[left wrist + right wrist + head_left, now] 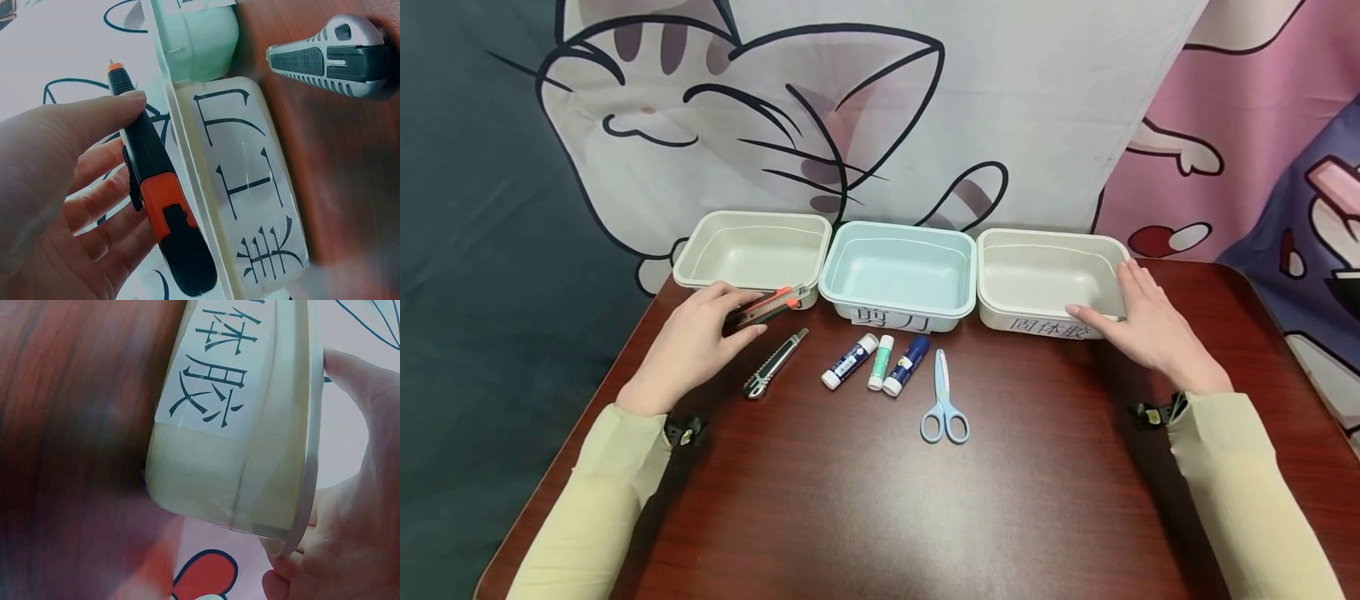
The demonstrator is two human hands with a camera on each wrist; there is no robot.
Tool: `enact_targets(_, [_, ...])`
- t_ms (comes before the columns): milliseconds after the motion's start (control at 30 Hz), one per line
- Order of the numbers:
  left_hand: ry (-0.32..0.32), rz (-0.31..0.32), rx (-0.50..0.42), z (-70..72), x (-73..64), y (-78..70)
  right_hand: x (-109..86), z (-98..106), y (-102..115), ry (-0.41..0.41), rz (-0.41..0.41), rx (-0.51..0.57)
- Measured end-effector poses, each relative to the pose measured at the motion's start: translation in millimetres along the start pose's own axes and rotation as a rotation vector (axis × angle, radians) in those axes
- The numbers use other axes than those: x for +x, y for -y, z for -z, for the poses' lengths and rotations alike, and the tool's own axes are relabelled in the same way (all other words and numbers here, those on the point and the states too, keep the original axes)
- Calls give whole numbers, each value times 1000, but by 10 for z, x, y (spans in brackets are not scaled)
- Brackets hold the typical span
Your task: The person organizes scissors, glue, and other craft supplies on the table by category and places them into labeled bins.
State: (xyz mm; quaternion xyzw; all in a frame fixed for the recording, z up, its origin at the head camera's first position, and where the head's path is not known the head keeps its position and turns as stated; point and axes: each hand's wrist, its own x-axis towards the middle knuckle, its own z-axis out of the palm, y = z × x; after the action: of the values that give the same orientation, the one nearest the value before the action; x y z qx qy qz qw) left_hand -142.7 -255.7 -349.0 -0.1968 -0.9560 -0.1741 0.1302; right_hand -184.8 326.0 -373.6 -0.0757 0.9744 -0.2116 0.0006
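My left hand (691,343) grips a black and orange utility knife (769,306) over the front of the left cream bin (760,229). In the left wrist view the thumb presses along the knife body (149,150) and the fingers sit behind it. A second utility knife (775,364), silver and black, lies on the table just below. At the far side, my right hand (1157,329) rests on the front right corner of the right cream bin (1048,321), fingers extended along its side and thumb at the front rim.
Between the cream bins stands a light blue bin (898,307) with a paper label. Several glue sticks, such as a green one (881,363), and light blue scissors (943,404) lie before it on the brown table (887,517). A cartoon cat curtain (1037,100) hangs behind.
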Motion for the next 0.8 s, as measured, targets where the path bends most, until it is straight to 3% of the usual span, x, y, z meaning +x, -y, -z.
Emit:
enact_targets(333, [-18, -12, -15, -15, 45, -24, -24, -97, 18, -29, -25, 0])
enact_targets(800, [-59, -29, -48, 77, 272, -30, 43, -115, 77, -31, -23, -2])
